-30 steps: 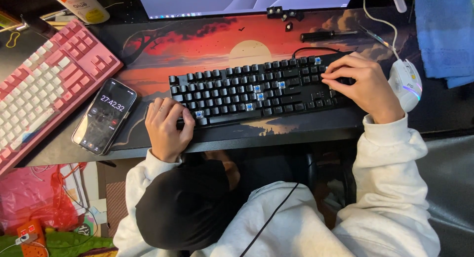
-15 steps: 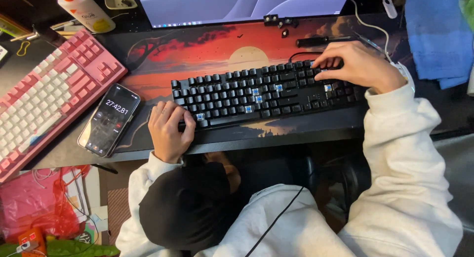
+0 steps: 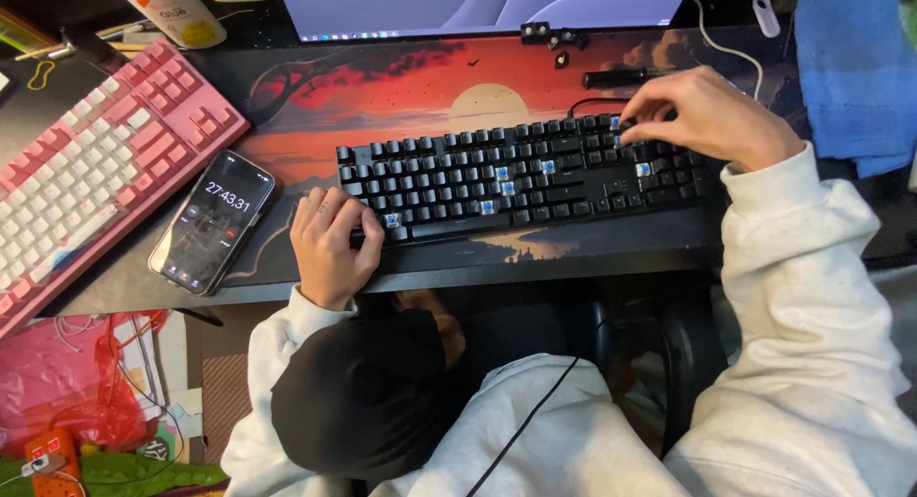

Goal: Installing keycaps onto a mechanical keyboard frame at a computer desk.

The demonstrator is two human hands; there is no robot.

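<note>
a: right, head view only. left hand is curled over the front-left corner of the black keyboard, thumb on the front edge, bracing it. right hand is at the back-right rows, fingertips pinched together on what looks like a single keycap.

b: where's the board sitting?

a: on the sunset desk mat, in front of the monitor. several caps are off; bare blue switches show mid-board, plus one near the right hand.

b: how to do it cleanly?

a: my read: keep the left hand pinning the board flat, grip the cap on two opposite sides, pull straight up, no rocking, so the stem isn't stressed. the loose caps by the monitor look like the drop spot, so i'd keep them together there.

b: what can't you see?

a: the pinch itself. fingers cover the cap, so can't tell if it's seated or already free. the dark tool behind the board is too small to identify. pink keyboard is cut off at the left edge, phone lies beside it. knees and floor under the desk are mostly dark.
</note>
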